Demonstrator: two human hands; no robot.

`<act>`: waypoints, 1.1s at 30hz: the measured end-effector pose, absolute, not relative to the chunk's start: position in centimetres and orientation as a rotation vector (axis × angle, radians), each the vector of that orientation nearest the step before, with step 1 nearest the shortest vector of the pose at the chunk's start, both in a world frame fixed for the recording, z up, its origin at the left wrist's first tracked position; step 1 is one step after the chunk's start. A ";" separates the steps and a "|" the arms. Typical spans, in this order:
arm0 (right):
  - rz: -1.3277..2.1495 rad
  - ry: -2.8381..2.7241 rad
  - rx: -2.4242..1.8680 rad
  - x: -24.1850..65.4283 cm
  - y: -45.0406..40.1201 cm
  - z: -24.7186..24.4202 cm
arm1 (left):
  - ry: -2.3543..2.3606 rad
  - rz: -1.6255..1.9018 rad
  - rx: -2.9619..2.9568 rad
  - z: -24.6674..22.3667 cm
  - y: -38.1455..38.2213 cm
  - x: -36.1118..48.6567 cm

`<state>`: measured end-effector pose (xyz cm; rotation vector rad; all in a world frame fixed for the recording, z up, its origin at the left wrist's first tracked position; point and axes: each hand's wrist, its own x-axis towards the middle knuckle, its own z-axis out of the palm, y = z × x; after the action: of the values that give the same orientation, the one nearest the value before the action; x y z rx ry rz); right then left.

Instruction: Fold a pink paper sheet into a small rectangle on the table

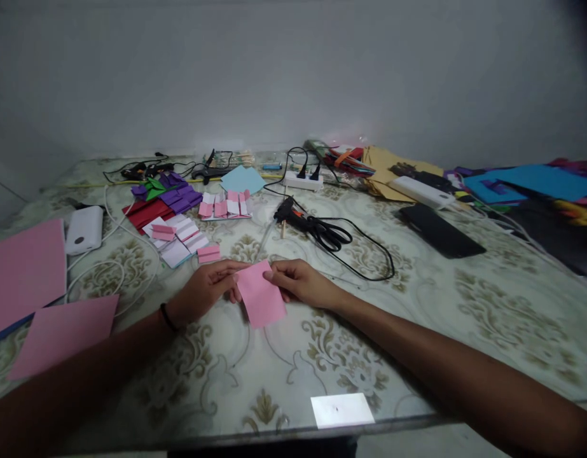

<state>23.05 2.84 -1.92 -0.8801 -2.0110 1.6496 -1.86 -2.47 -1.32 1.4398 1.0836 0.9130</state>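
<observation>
Between my two hands I hold a small sheet of pink paper (262, 298), tilted a little above the table. My left hand (210, 286) pinches its upper left edge, and a dark band circles that wrist. On the other side, my right hand (300, 281) grips the upper right edge with the thumb on top. A small folded pink paper piece (208, 254) lies just beyond my left hand. Past my right hand rests a black glue gun (293, 215) with its cable coiled beside it.
Folded white and pink pieces (225, 205) and purple folded papers (181, 198) lie at the back left. Larger pink sheets (26, 273) and a white power bank (84, 230) are on the left. A power strip (303, 180) stands behind; a black phone (441, 230) lies right.
</observation>
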 end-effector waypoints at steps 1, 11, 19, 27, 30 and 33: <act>1.673 -2.038 -0.860 23.1 2.9 -1.8 | 1.086 0.924 1.442 -1.3 -2.5 -1.8; 1.713 -2.056 -0.878 23.4 3.1 -2.0 | 1.099 0.962 1.451 -1.4 -2.6 -1.9; 1.686 -2.074 -0.870 23.3 3.2 -1.9 | 1.090 0.980 1.458 -1.4 -2.6 -1.8; 1.649 -2.087 -0.887 23.3 3.1 -2.0 | 1.100 0.975 1.474 -1.1 -2.6 -1.7; 1.645 -2.065 -0.894 23.3 3.0 -2.1 | 1.085 0.959 1.445 -1.2 -2.6 -1.8; 1.641 -2.056 -0.895 23.3 3.0 -2.1 | 1.076 0.930 1.419 -1.3 -2.6 -1.7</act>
<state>23.28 3.01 -2.14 -0.8950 -2.0556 1.6413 -1.73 -2.55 -1.30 1.4192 1.0758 0.9303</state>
